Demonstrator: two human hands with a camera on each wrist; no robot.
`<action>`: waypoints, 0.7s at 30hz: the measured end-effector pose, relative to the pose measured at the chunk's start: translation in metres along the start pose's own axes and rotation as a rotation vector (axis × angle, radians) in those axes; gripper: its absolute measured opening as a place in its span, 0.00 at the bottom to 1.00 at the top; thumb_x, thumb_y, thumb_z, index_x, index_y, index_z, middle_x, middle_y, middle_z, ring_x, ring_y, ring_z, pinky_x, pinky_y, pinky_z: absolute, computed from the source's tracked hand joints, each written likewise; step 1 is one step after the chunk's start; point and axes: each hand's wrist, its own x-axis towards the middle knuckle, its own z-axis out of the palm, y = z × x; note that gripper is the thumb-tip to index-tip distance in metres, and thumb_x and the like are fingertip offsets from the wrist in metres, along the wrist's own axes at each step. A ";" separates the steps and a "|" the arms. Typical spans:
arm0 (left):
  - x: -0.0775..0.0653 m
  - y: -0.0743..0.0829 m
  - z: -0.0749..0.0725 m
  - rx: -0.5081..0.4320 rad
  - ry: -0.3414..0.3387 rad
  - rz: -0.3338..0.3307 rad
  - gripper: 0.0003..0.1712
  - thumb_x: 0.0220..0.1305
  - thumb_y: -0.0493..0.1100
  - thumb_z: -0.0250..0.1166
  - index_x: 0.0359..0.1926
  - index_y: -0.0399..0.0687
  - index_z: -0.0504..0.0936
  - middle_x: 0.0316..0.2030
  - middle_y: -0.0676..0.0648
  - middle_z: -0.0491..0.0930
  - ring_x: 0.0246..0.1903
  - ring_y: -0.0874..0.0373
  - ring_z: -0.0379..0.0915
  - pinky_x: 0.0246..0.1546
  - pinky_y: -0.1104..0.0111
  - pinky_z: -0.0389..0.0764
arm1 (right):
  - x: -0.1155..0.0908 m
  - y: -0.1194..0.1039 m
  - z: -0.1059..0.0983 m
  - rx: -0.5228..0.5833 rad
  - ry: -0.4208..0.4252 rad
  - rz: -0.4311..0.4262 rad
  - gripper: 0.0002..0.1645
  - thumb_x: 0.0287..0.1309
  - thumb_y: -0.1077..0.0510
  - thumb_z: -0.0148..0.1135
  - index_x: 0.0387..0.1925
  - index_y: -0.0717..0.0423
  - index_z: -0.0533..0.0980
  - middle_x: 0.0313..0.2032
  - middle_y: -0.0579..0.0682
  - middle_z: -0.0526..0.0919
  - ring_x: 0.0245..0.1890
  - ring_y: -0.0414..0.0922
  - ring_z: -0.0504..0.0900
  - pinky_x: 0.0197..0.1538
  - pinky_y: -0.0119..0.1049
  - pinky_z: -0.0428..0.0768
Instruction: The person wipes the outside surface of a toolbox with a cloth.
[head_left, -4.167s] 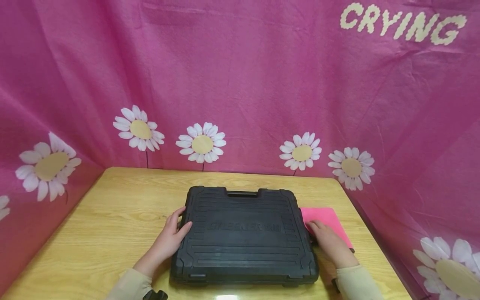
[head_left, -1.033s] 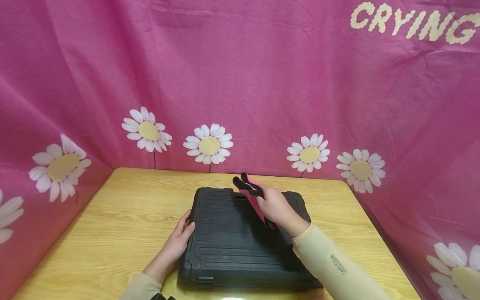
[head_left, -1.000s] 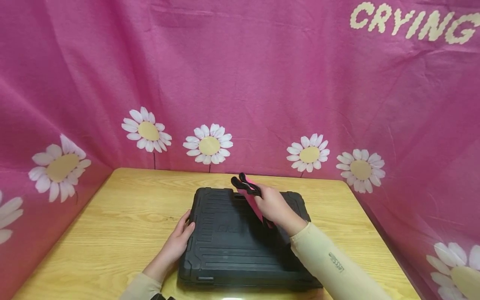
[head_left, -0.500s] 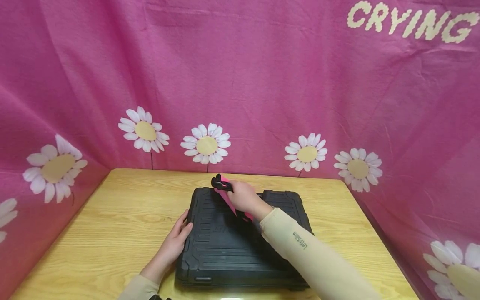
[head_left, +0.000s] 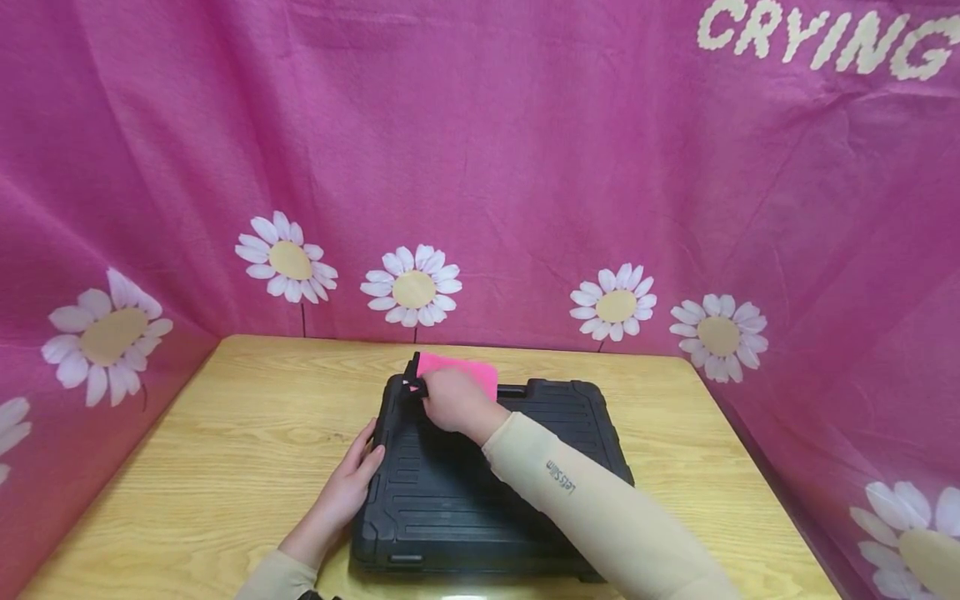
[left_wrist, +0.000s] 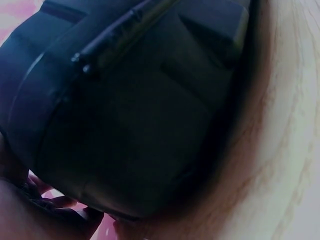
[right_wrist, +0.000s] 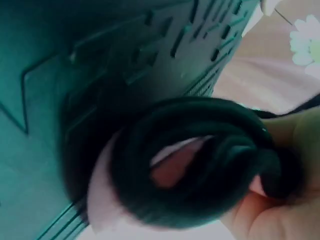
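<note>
A black hard plastic carrying case (head_left: pixel 442 500) lies flat on the table, raised lettering on its lid. My left hand (head_left: pixel 347 487) holds its left side, thumb at the lid's edge and fingers along the side wall. That side wall (left_wrist: pixel 135 120) fills much of the left wrist view. My right hand (head_left: pixel 459 404) grips a folded pink sheet-like item (head_left: pixel 472 373) with black bands, over the case's far left corner. Close up in the right wrist view, its thick black band (right_wrist: pixel 170 215) bends into a loop beside the lid. My right palm hides part of it.
The wooden table (head_left: pixel 247 417) extends around the case. A pink curtain with daisies (head_left: pixel 510 167) stands along the back and both sides. The case's handle (head_left: pixel 512 390) is at its far edge, and my right sleeve (head_left: pixel 585 500) crosses over the lid.
The pink item lay on the table right of the case; my right hand has lifted it across the lid to the far left corner, turning its pink face into view. Left hand stays put.
</note>
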 end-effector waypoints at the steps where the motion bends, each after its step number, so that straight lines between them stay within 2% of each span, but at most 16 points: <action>1: 0.000 0.000 0.000 -0.011 -0.002 0.004 0.36 0.83 0.51 0.45 0.83 0.49 0.44 0.79 0.30 0.51 0.76 0.32 0.55 0.74 0.38 0.58 | -0.001 -0.002 0.001 -0.046 -0.002 -0.025 0.05 0.66 0.60 0.64 0.38 0.59 0.82 0.32 0.52 0.87 0.30 0.45 0.81 0.43 0.37 0.85; 6: 0.001 -0.002 0.001 -0.059 -0.011 0.034 0.36 0.84 0.48 0.45 0.83 0.46 0.43 0.80 0.31 0.47 0.78 0.34 0.50 0.76 0.41 0.55 | -0.009 -0.010 0.007 -0.230 0.004 -0.137 0.06 0.67 0.62 0.61 0.34 0.57 0.83 0.34 0.51 0.88 0.34 0.43 0.86 0.45 0.35 0.86; 9: 0.000 -0.002 0.000 -0.060 -0.012 0.050 0.36 0.84 0.46 0.45 0.83 0.45 0.44 0.81 0.31 0.45 0.79 0.34 0.47 0.76 0.41 0.55 | -0.013 -0.013 0.009 -0.304 -0.005 -0.163 0.06 0.68 0.62 0.61 0.35 0.56 0.83 0.34 0.50 0.88 0.34 0.42 0.86 0.46 0.33 0.85; 13: -0.001 -0.001 0.000 -0.053 -0.009 0.058 0.36 0.84 0.46 0.46 0.83 0.43 0.44 0.80 0.31 0.45 0.79 0.33 0.47 0.76 0.41 0.54 | -0.019 -0.017 0.009 -0.340 -0.055 -0.170 0.06 0.68 0.60 0.64 0.40 0.55 0.85 0.36 0.48 0.89 0.33 0.40 0.84 0.48 0.31 0.85; 16: -0.002 -0.001 0.001 -0.054 -0.003 0.058 0.36 0.84 0.46 0.46 0.83 0.43 0.44 0.80 0.31 0.46 0.78 0.33 0.49 0.76 0.42 0.55 | -0.025 -0.020 0.008 -0.347 -0.077 -0.174 0.06 0.67 0.58 0.65 0.40 0.55 0.85 0.35 0.47 0.89 0.31 0.39 0.82 0.46 0.28 0.84; 21: -0.002 -0.001 0.001 -0.043 0.008 0.064 0.36 0.83 0.46 0.46 0.83 0.43 0.45 0.79 0.29 0.50 0.74 0.33 0.58 0.73 0.45 0.63 | -0.040 -0.027 0.008 -0.369 -0.101 -0.175 0.07 0.66 0.55 0.67 0.42 0.53 0.85 0.35 0.46 0.89 0.30 0.39 0.83 0.47 0.27 0.84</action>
